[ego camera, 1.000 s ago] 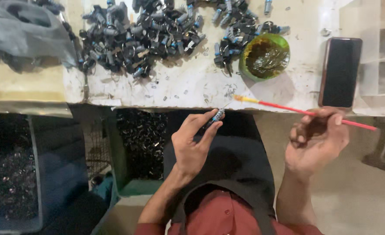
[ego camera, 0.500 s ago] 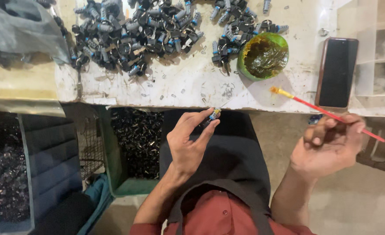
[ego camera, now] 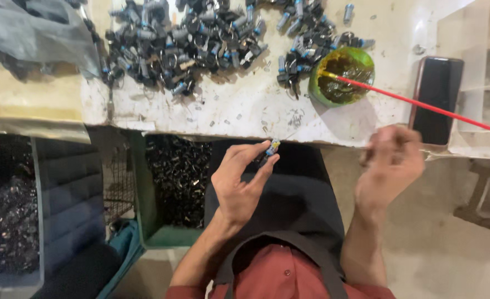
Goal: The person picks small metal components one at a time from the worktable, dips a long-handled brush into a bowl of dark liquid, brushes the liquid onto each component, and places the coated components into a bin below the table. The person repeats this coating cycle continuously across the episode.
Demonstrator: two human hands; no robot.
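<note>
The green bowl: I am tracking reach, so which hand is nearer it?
Right. The right hand is just below the green bowl; the left hand, pinching a small part, sits further down-left.

Red brush (ego camera: pixel 416 102) w/ yellow tip: 1 s ago it lay across the right hand (ego camera: pixel 391 163) out over the lap, tip toward the table edge. Half a sec ago it was raised, tip near the phone. Now tip sits in the green bowl (ego camera: pixel 342 76), handle running out past the phone (ego camera: pixel 436 99). Right hand has lifted toward the table edge, blurred, fingers curled. Left hand (ego camera: pixel 244 185) w/ small blue-tipped part (ego camera: pixel 272 147) shifted slightly toward the table edge.
</note>
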